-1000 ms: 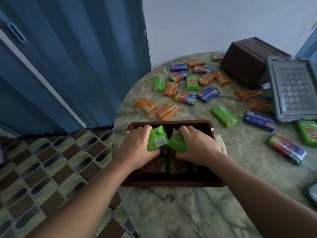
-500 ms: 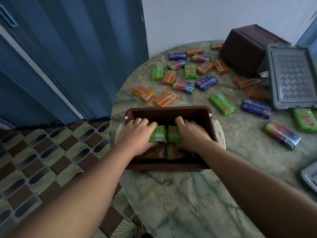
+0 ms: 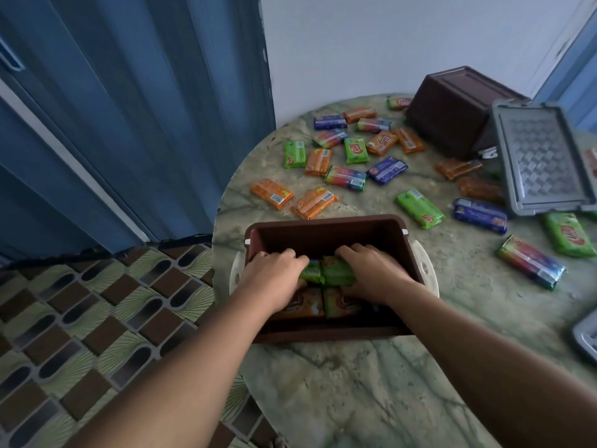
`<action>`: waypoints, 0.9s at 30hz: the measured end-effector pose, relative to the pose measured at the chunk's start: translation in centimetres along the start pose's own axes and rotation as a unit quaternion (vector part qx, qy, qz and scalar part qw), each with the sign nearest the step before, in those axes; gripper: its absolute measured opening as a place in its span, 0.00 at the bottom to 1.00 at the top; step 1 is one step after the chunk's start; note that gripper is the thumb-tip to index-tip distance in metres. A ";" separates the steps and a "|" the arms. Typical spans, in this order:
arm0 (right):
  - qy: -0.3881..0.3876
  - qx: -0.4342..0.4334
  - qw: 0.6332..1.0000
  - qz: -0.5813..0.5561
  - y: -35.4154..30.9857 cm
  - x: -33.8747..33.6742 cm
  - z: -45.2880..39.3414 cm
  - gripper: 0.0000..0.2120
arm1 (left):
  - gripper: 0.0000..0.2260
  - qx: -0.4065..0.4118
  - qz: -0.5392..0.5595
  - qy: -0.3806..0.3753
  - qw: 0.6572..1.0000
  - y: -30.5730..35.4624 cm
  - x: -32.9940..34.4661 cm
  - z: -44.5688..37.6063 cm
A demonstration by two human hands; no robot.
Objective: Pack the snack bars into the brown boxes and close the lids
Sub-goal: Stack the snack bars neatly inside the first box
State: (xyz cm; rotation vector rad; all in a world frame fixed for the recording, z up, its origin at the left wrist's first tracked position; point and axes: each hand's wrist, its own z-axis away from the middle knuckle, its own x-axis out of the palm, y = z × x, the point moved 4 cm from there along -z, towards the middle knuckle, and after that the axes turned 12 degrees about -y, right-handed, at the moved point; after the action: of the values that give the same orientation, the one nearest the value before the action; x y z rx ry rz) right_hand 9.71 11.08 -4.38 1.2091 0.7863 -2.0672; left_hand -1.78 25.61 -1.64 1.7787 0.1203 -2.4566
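An open brown box stands near the table's front edge. Both hands are inside it. My left hand holds a green snack bar, and my right hand holds another green snack bar beside it. The two bars lie low in the box, above orange bars on its floor. Several loose bars, orange, green and blue, are scattered on the table behind the box.
A second brown box lies tipped at the back right, a grey lid leaning next to it. Another grey lid shows at the right edge. The round marble table ends at left over a patterned floor; blue doors stand behind.
Both hands have gone down from above the rim into the box, carrying the two green bars low over the orange ones.
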 end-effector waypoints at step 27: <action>0.013 -0.004 1.000 0.023 0.4 0.3 -0.4 0.37 | 0.17 -0.023 -0.001 0.019 1.000 -0.6 0.6 -0.3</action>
State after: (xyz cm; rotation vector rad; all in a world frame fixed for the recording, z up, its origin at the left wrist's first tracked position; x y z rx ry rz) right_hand 10.11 11.02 -4.87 1.2415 0.7697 -2.0132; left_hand -1.77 26.25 -2.29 1.8068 0.1811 -2.4018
